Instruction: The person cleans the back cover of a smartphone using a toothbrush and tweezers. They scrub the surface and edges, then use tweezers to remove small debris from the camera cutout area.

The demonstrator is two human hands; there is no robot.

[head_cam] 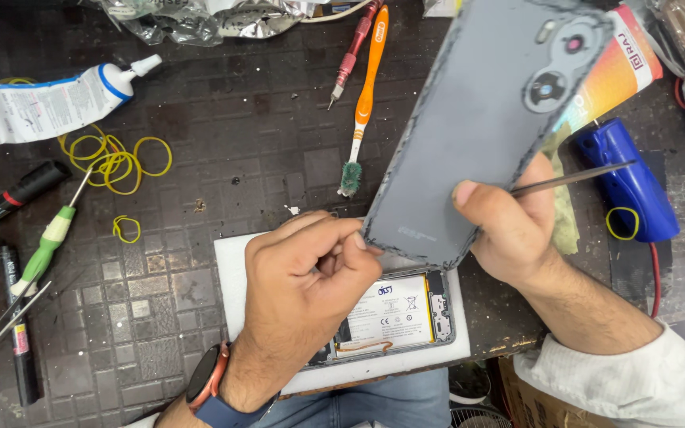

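Head view: opened phone body with white-labelled battery (394,313), lower centre on white pad (231,269), partly hidden by left hand (307,289), fingers pinched at lower edge of grey plastic phone back cover (485,127). Cover raised at upper right, top corner cut off. Right hand (509,230) grasps cover and thin metal tweezers (572,178). White adhesive tube (57,99), upper left of dark desk (223,135). Orange-red box (616,71), upper right, mostly hidden.

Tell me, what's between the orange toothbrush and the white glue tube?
In the head view, yellow rubber bands lie on the mat between the toothbrush and the glue tube.
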